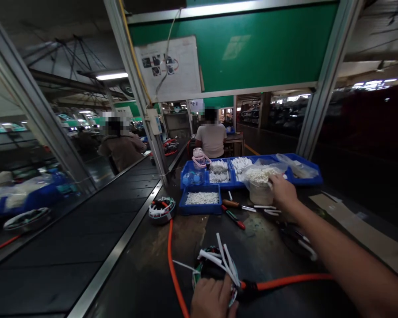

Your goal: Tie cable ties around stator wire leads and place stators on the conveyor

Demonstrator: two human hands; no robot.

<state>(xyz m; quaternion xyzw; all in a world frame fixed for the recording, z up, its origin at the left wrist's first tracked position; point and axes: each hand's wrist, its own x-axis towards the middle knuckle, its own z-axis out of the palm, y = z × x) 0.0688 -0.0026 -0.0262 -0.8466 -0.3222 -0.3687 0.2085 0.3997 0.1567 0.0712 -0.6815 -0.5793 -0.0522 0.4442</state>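
Observation:
My left hand (pixel 212 297) grips the near side of a ring-shaped motor stator (pixel 206 260) on the dark bench. Long white sleeves (pixel 224 255) stick up out of the stator, and an orange cable (pixel 292 279) runs from it to the right. Across the bench, my right hand (pixel 281 189) is at the right side of a tub lined with a clear plastic bag (pixel 254 194). Small white pieces (pixel 263 175) fill the bag. The right fingers are bent together at its edge; whatever is between them is hidden.
A second stator (pixel 162 210) with an orange cable stands beside the conveyor belt (pixel 119 207). Blue bins (pixel 200 209) hold short white tubes. Red-handled pliers (pixel 234 217) and a wooden-handled tool (pixel 232 203) lie before them. Cardboard (pixel 358 225) lies right. Two people sit farther off.

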